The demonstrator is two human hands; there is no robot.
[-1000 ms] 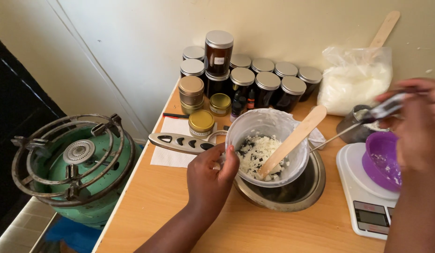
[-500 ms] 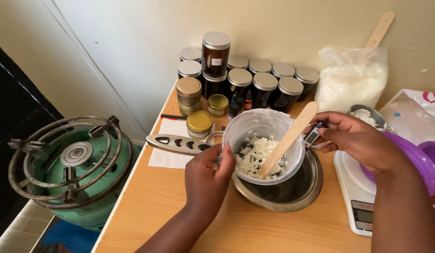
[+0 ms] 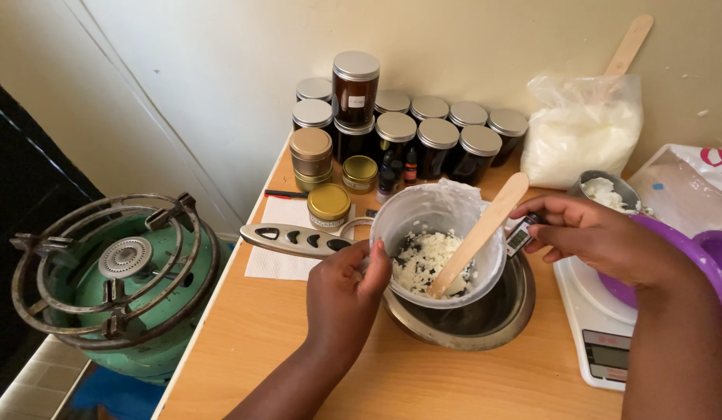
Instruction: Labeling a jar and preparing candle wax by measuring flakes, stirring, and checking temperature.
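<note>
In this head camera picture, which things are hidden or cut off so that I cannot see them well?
- Small digital device: mostly covered by the right hand.
- Kitchen scale: cut by the right arm and purple bowl.
- Steel pan: inside hidden under the plastic container.
- Container's near rim: behind the left hand.

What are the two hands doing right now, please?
Left hand: closed on the rim of the tub.
Right hand: closed on a small thermometer beside the tub.
</note>
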